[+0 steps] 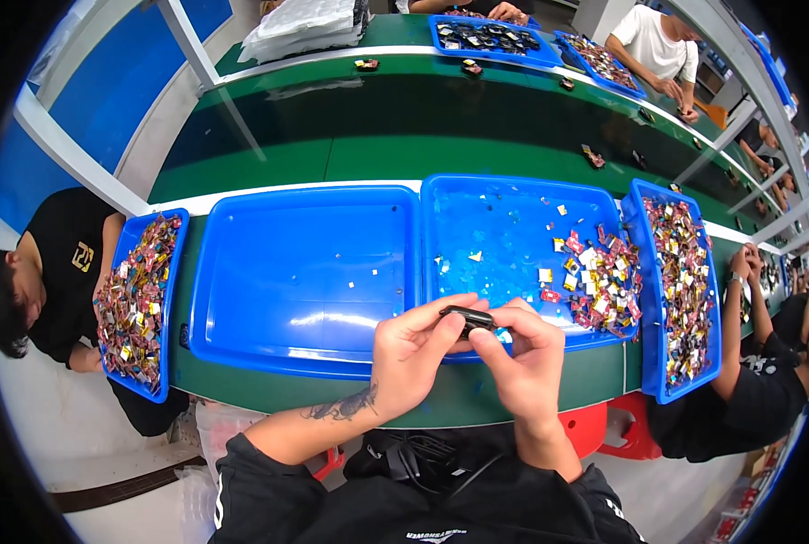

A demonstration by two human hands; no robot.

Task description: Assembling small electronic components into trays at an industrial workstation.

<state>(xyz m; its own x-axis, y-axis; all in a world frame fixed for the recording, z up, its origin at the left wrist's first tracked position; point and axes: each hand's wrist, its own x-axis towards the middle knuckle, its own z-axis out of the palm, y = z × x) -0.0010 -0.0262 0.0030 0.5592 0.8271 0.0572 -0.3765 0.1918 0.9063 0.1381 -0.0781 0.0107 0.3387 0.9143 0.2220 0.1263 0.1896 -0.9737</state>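
Both my hands are raised over the front edge of two blue trays, around a small glossy black plastic casing [468, 317]. My left hand [413, 354] grips its left part between thumb and fingers. With thumb and bent fingers, my right hand [527, 358] pinches its right end. Part of the casing is hidden by my fingers. Behind my right hand, a blue tray [513, 186] holds a heap of small red, white and yellow parts [604, 281] toward its right side, with loose bluish film scraps [477, 240] at left. Beside it, another blue tray [305, 272] bears a few tiny white bits.
Narrow blue trays full of small parts stand at left [178, 263] and right [638, 236]. Beyond runs a green conveyor belt [377, 159] carrying several small dark pieces. Co-workers sit left [60, 263], right [731, 390] and across. White bags [305, 27] lie at the far side.
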